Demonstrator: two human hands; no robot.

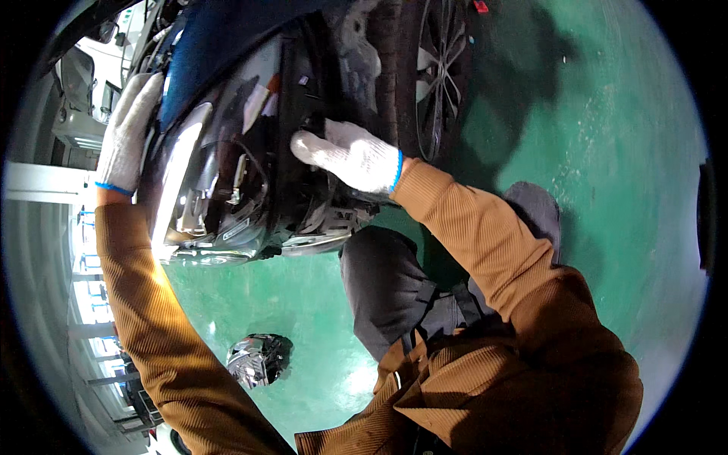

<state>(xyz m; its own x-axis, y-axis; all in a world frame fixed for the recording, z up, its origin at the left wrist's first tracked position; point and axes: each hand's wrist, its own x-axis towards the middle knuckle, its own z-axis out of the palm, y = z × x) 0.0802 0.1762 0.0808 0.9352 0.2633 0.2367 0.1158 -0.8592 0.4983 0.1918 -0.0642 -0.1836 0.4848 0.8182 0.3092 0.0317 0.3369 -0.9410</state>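
The large headlight (220,174) sits at the front corner of a dark blue car, with a lit strip along one edge. My left hand (127,136), in a white knit glove with a blue cuff, lies along the headlight's far-left edge, its fingers stretched out. At the other side, by the wheel arch, my right hand (353,158), gloved alike, reaches to the black trim (292,114) beside the lamp. Its thumb and fingers bend around a small dark part there, which I cannot make out. Exposed brackets (334,220) show below the right hand.
A wheel (440,76) with a spoked rim stands right of my right hand. On the green floor (607,152) lies a glossy dark object (258,360), its kind unclear. My bent knee (383,280) is close under the car's corner. A white pillar (45,183) is at far left.
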